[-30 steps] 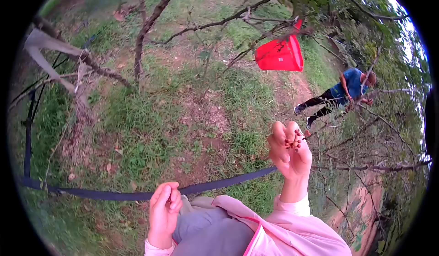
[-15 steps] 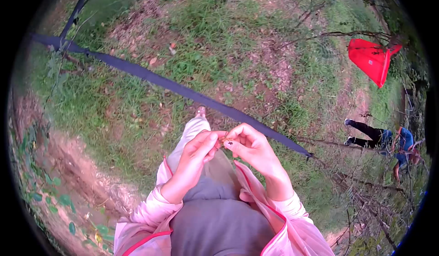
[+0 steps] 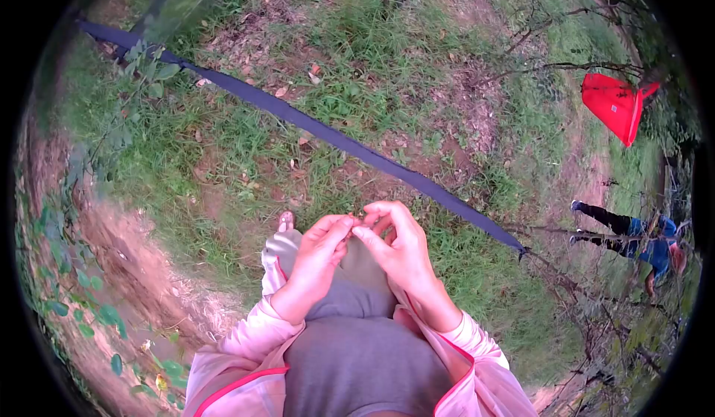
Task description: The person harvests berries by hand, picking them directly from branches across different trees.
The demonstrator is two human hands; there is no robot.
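Observation:
My left hand (image 3: 322, 249) is closed in a pinch in front of my body, thumb against the index finger. My right hand (image 3: 398, 240) meets it at the fingertips, its thumb and index finger curled toward the same spot. Between the two hands is a tiny reddish-dark bit (image 3: 359, 217), too small to name. Both hands are above my legs, under the cuffs of a pink jacket (image 3: 253, 335) worn open over a grey shirt (image 3: 365, 357).
A dark blue strap (image 3: 320, 129) stretches diagonally past my hands. Beyond it are grass (image 3: 365, 30) and thin branches (image 3: 566, 65). A red sheet-like object (image 3: 612, 104) hangs at the upper right. Another person (image 3: 655, 253) in blue stands at right. Leaves (image 3: 110, 316) show at lower left.
My right index finger has lifted and its fingers have spread a little from the left fingertips. My foot shows farther left. The view has shifted, so strap and red object appear farther right.

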